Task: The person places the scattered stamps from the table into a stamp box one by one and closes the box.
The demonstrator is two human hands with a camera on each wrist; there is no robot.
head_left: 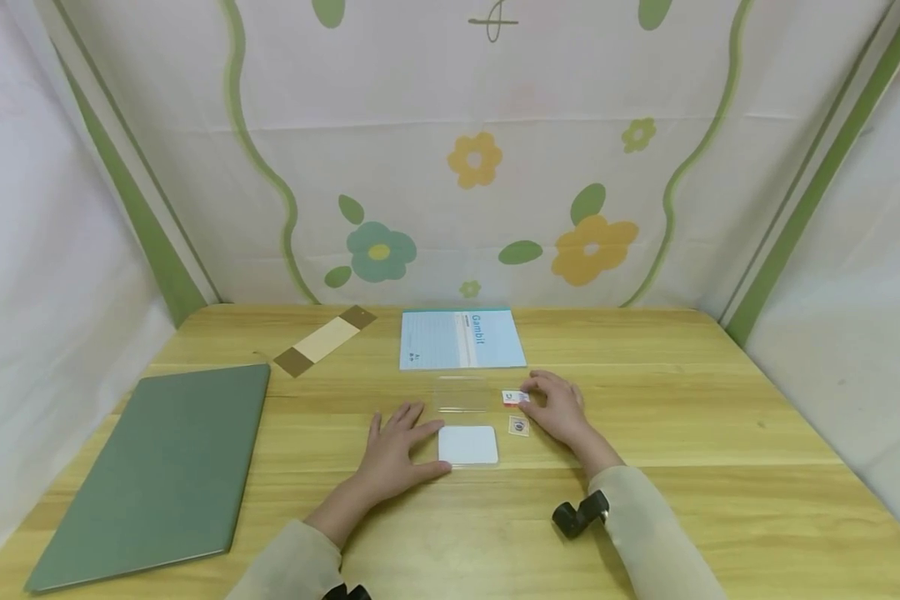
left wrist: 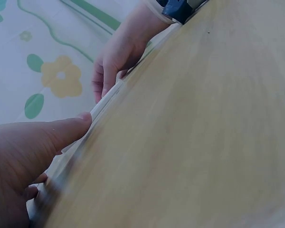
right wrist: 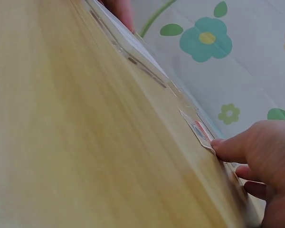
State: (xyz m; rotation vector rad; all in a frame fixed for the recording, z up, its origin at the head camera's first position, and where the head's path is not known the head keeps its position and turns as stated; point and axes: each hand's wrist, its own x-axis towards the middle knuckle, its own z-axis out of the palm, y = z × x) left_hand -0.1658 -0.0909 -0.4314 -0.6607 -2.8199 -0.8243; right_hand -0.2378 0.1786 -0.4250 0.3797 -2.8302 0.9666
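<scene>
A shallow clear case (head_left: 468, 445) with a white top layer lies in the middle of the table. My left hand (head_left: 401, 450) holds its left end between thumb and forefinger, the other fingers spread on the table. Beyond it is a transparent plastic lid (head_left: 461, 394). To the right, my right hand (head_left: 558, 407) pinches the right end of a small white-and-red card (head_left: 512, 397) at the tabletop. Just nearer lies a small stamp-like square (head_left: 519, 426) with a dark picture. In the right wrist view, the right thumb (right wrist: 230, 148) touches the edge of a small flat piece.
At the back stands no container; a light blue "Gambit" pad (head_left: 461, 340) lies flat there. A brown-and-cream paper strip (head_left: 326, 340) is left of it. The large green folder (head_left: 157, 475) covers the table's left side. Flowered cloth (head_left: 472, 100) hangs behind.
</scene>
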